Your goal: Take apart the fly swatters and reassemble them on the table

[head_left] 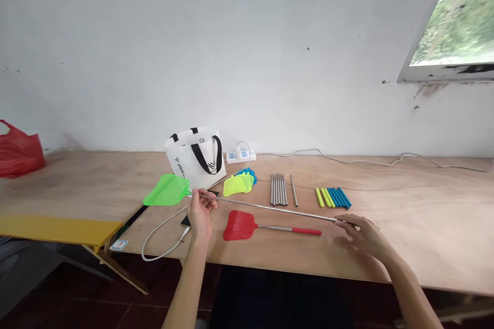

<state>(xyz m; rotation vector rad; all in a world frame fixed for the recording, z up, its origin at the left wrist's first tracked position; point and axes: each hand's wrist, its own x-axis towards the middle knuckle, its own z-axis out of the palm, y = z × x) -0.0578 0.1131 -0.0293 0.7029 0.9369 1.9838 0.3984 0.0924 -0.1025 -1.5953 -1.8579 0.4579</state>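
A green fly swatter point(168, 191) with a long, drawn-out metal rod is held across the table between my two hands. My left hand point(200, 213) pinches the rod close to the green mesh head. At the other end my right hand point(360, 234) is wrapped round the rod, and the handle there is mostly hidden by my fingers. Below the rod lies a red fly swatter point(239, 225) with a short rod and a red handle, touched by neither hand.
Yellow and blue mesh heads point(238, 184), several metal rods point(278, 190) and yellow and blue handles point(334, 197) lie behind. A white bag point(196, 159) and power strip point(241, 156) stand by the wall. A phone point(187, 220) with a white cable sits left; a red bag point(19, 151) lies farther left.
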